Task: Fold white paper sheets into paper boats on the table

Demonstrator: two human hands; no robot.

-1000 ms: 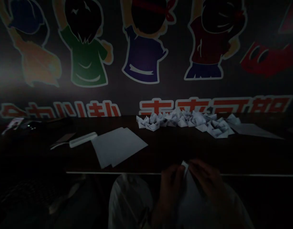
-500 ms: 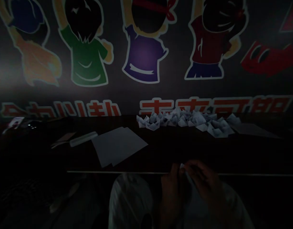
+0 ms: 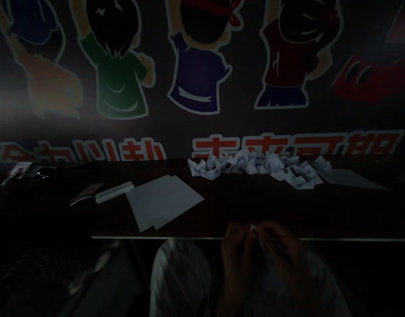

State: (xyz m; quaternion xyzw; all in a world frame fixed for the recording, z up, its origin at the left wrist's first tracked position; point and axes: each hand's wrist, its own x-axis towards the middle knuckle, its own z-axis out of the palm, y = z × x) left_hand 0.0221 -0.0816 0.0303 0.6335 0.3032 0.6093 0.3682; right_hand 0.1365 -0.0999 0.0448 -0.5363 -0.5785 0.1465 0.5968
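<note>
A small piece of white paper (image 3: 253,227) shows only its tip between my fingers, just over the table's front edge. My left hand (image 3: 237,248) pinches it from the left, thumb and fingertips pressed together. From the other side my right hand (image 3: 280,246) grips the same paper, its fingertips almost meeting those of the left. The rest of the paper is hidden by my hands and the dark. Beyond them, a heap of folded paper boats (image 3: 248,163) lies along the back of the table.
Flat white sheets (image 3: 164,202) lie on the dark table (image 3: 229,202) left of my hands, beside a pale, narrow tube-like object (image 3: 115,192). Another sheet (image 3: 354,179) lies at the right. A phone-like lit object (image 3: 19,171) is at far left. A wall with painted figures stands behind.
My left hand has turned, its fingers now reaching further toward the right hand at the paper's tip. My right hand has barely moved. The things on the table stay put.
</note>
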